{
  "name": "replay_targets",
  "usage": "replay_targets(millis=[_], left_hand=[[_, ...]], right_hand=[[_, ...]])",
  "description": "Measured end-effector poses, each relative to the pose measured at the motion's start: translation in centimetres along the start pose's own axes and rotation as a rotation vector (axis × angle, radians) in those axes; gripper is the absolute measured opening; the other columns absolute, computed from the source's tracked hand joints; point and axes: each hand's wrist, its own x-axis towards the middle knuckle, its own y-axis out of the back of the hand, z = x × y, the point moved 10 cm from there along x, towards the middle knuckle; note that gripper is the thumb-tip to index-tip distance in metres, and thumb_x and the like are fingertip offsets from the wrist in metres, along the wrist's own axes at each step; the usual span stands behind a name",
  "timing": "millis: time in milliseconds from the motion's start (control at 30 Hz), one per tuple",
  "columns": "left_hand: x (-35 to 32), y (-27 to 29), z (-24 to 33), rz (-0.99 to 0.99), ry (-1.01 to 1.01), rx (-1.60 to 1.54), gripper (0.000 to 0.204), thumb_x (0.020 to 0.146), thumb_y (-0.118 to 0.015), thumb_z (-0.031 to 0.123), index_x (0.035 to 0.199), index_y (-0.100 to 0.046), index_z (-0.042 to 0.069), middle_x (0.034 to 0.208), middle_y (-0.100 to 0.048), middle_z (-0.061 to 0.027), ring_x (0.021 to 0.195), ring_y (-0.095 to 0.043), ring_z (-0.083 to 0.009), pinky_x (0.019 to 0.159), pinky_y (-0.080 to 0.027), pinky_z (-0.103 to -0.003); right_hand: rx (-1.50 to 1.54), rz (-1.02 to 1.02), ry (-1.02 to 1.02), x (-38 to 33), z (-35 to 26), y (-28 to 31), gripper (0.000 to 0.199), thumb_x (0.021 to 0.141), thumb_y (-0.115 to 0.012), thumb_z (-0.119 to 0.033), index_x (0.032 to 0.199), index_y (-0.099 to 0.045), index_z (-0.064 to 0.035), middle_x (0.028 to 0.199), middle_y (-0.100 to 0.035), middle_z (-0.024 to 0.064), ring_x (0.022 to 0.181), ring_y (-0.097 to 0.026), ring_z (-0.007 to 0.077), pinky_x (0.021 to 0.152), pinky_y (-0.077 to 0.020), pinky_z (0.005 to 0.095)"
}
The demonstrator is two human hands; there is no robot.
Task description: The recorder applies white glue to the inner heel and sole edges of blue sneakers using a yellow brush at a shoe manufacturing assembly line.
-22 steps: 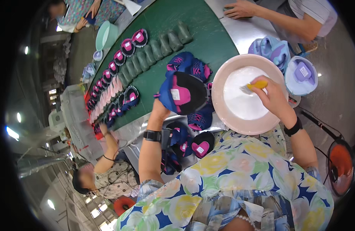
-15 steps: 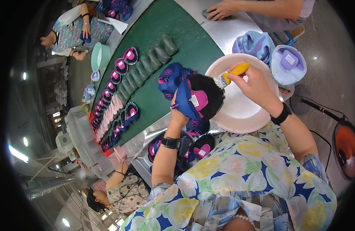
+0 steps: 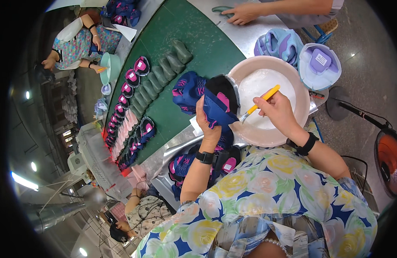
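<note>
The person's left forearm rises from the lower edge, leaning slightly rightward, a dark watch point(image 3: 205, 157) at the wrist. The left hand point(image 3: 209, 125) grasps a shoe upper point(image 3: 217, 107), thumb up along its near side, most of the fingers hidden beneath. The right forearm slants in from the lower right, with a black band point(image 3: 309, 144) at the wrist. The right hand point(image 3: 279, 112) pinches a brush point(image 3: 268, 97) between thumb and fingers, over a pale pink basin point(image 3: 305, 81) of white liquid.

The shoe upper is held in the air, tilted, just left of the basin. It is deep blue outside, with a rounded black underside and a bright pink patch set into it. The brush has a slim yellow handle sloping down to the left; its bristles are at the edge of the upper, though whether they touch is hard to tell. More blue-and-pink uppers point(image 3: 186, 92) lie just left of the held one, on a green-topped bench point(image 3: 207, 45), near a row of dark green foot-shaped forms point(image 3: 159, 76).
</note>
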Motion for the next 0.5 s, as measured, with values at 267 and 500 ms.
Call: replay_targets(millis=[267, 500], left_hand=[[-5.1, -4.3, -7.3, -0.352, 1.149, -0.854, 0.038, 0.102, -0.044, 0.026, 0.128, -0.057, 0.002, 0.113, -0.069, -0.0143, 0.096, -0.07, -0.0262, 0.083, -0.06, -0.035], [-13.4, -10.7, -0.8, -0.729, 1.702, -1.437, 0.052, 0.103, -0.042, 0.046, 0.123, -0.058, 0.001, 0.096, -0.073, -0.0155, 0.062, -0.073, -0.0228, 0.046, -0.061, -0.026]], right_hand=[[-0.138, -0.104, 0.463, -0.8, -5.9, 1.7, 0.018, 0.088, -0.073, -0.01, 0.1, -0.064, -0.001, 0.093, -0.07, 0.0099, 0.086, -0.069, 0.0171, 0.076, -0.0523, 0.0282], [-0.286, -0.343, 0.891, -4.2, -9.4, -2.3, 0.02, 0.085, -0.072, -0.008, 0.103, -0.065, -0.0067, 0.105, -0.069, 0.0073, 0.095, -0.067, 0.0265, 0.083, -0.0541, 0.0351]])
